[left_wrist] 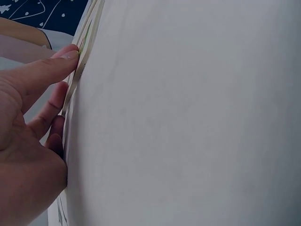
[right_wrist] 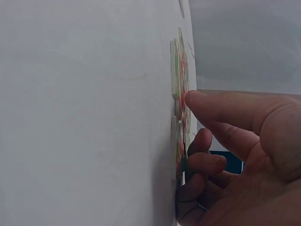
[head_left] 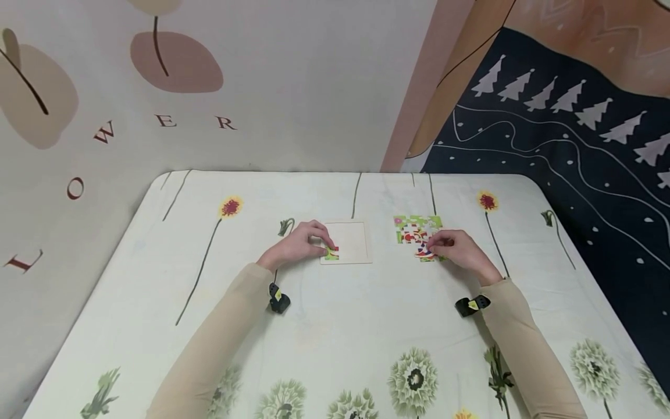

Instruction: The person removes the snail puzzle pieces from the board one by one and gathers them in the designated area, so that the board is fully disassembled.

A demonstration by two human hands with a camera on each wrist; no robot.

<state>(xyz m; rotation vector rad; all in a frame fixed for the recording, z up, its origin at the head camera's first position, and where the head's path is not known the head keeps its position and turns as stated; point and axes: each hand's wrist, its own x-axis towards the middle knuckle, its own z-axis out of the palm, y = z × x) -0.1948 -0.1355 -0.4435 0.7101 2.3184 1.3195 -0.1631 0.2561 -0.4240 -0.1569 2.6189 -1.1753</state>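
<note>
In the head view a shallow white puzzle tray (head_left: 350, 235) with a thin pale rim lies on the cloth. My left hand (head_left: 298, 243) pinches a green, red and yellow puzzle piece (head_left: 332, 254) at the tray's lower left corner. In the left wrist view the thumb (left_wrist: 69, 55) and a finger meet at the tray's edge. To the right lie several joined or touching jigsaw pieces (head_left: 412, 227), seen edge-on in the right wrist view. My right hand (head_left: 460, 250) bends over their lower right side, with thumb and forefinger on a colourful piece (head_left: 423, 253); its fingertips partly hide it.
A white flower-printed cloth (head_left: 356, 326) covers the table. Its far edge meets a pale printed wall hanging (head_left: 293, 105), and a dark blue one with white trees (head_left: 549, 128) hangs at the right. A small black camera (head_left: 279, 299) is strapped to each wrist.
</note>
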